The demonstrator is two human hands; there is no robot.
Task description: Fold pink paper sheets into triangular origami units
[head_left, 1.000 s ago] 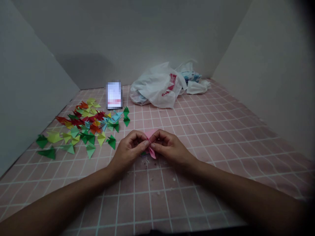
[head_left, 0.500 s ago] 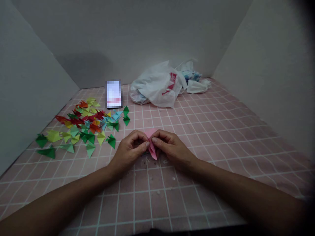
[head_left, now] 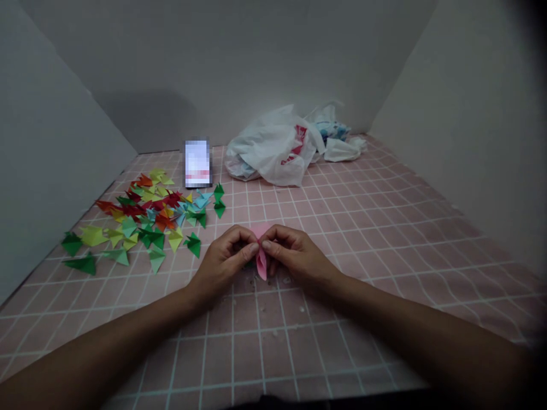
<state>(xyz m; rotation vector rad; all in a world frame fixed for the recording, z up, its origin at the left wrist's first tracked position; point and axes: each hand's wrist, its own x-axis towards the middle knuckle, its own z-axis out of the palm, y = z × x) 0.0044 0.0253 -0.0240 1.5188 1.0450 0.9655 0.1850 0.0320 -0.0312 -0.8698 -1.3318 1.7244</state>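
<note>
A pink folded paper is held between my two hands, low over the tiled-pattern surface. My left hand pinches its left side with thumb and forefinger. From the right, my right hand grips it the same way, the two thumb tips nearly meeting. One narrow flap of the paper points down toward me, and a paler part shows behind the fingers. Left of my hands lies a spread of folded paper cranes in green, yellow, red, orange and light blue.
A lit phone, its screen blurred out, stands behind the cranes. White plastic bags lie crumpled at the back. Pale walls enclose the pink checked surface, where small specks lie just in front of my hands.
The lower flap of the pink paper has swung slightly left and now hangs straighter down. Both hands stay in nearly the same place, still pinching.
</note>
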